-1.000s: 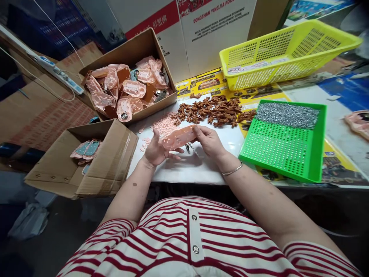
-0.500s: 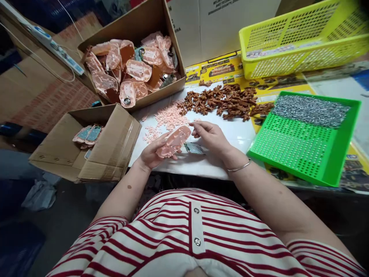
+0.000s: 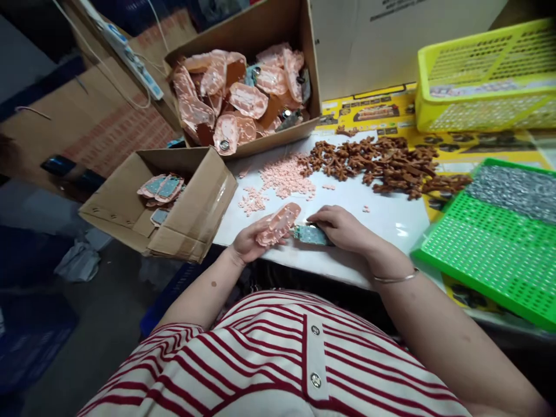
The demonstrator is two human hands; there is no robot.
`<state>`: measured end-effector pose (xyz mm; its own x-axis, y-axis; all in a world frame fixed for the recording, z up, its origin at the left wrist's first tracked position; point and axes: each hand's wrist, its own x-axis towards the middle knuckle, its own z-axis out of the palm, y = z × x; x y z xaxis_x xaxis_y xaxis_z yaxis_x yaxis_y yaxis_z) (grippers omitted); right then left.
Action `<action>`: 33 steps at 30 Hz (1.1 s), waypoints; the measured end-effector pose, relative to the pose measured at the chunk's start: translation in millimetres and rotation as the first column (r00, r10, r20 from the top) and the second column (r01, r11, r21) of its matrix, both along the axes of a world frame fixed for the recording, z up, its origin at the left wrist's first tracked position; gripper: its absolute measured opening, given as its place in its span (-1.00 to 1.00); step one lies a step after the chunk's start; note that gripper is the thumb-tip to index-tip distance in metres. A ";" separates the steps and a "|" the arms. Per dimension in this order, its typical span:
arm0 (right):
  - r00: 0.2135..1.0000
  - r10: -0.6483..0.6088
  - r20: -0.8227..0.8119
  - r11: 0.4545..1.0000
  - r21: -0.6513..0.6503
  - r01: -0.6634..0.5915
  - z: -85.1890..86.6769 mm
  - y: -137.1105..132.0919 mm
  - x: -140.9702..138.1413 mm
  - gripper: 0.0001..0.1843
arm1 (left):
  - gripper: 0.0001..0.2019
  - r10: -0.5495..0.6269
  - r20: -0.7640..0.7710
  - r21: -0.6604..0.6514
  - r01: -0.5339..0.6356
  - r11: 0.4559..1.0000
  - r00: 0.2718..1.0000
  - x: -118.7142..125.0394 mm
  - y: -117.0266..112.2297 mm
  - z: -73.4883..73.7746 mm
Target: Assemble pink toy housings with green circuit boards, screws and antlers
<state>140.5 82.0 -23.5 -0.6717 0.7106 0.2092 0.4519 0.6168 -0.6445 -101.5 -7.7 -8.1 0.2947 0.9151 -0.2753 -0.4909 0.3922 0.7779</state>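
My left hand [image 3: 248, 240] is closed around a pink rubbery flat piece [image 3: 280, 222], holding it tilted just above the near edge of the white table [image 3: 382, 217]. My right hand [image 3: 343, 227] rests on the table beside it, fingers curled over a small teal-green flat piece [image 3: 309, 234]. Just beyond the hands lie a scatter of small pink bits [image 3: 284, 176] and a heap of brown shaped parts [image 3: 382, 163].
An open cardboard box [image 3: 278, 29] of pink pieces stands at the back left. A lower box [image 3: 191, 208] with teal pieces hangs off the table's left side. A green perforated tray [image 3: 490, 255] with metal parts sits right, a yellow basket [image 3: 486, 81] behind it.
The pink piece, first held by both hands, stays in my left hand. My right hand let go, dropped to the table and closed on the teal piece. The view swung left.
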 end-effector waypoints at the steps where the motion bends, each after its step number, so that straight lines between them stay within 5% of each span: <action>1: 1.000 0.008 0.004 1.000 0.001 -0.008 0.5 -0.1 0.5 -0.66 | -0.34 -0.005 0.014 -0.003 0.005 1.000 1.000 -0.2 0.4 -2.5; 8: 0.961 -0.168 0.218 0.971 -0.131 0.200 14.7 -9.8 3.5 -0.57 | -0.32 0.011 0.107 -0.003 -0.010 1.000 0.994 -0.5 1.3 -15.8; 13: 0.878 -0.221 0.424 0.948 -0.118 0.296 28.1 -19.9 3.2 -0.52 | -0.26 0.014 0.159 0.029 -0.019 0.999 0.987 0.6 -2.8 -14.5; 21: 0.792 -0.290 0.538 0.929 -0.041 0.368 39.9 -25.7 -2.2 -0.52 | -0.28 0.018 0.213 0.056 -0.031 0.998 0.977 -4.4 0.7 -19.8; 33: 0.812 -0.319 0.489 0.938 0.040 0.345 17.5 -30.3 5.7 -0.48 | -0.29 0.003 0.278 0.044 -0.016 0.999 0.961 -1.5 0.5 -26.3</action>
